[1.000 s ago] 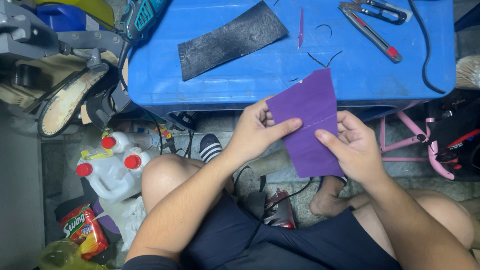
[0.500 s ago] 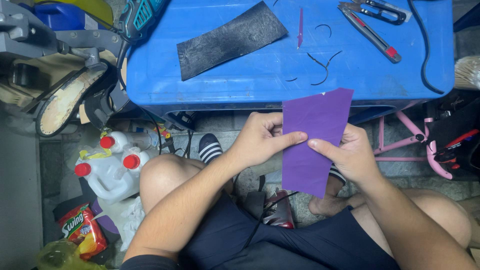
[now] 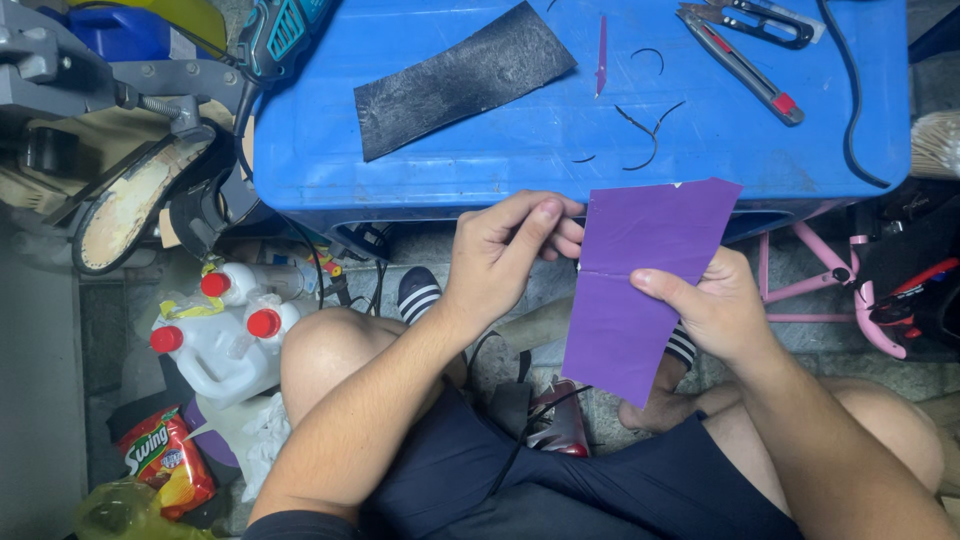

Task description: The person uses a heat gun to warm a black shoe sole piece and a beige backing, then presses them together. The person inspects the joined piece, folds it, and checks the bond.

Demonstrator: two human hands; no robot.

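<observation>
We see the purple sheet (image 3: 640,290) held up in front of the blue table (image 3: 500,150) edge, over the knees. Right hand (image 3: 715,305) grips its right edge, thumb pressed on the front face. Left hand (image 3: 505,250) sits just beside the sheet's left edge, fingers curled, thumb against forefinger; we can't tell if it pinches the edge. Black strip (image 3: 460,80) and utility knife (image 3: 740,65) lie on the table, well apart from both hands.

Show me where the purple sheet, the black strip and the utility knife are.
purple sheet (image 3: 640,290), head view, middle of its face.
black strip (image 3: 460,80), head view, centre of the strip.
utility knife (image 3: 742,70), head view, middle of its handle.
</observation>
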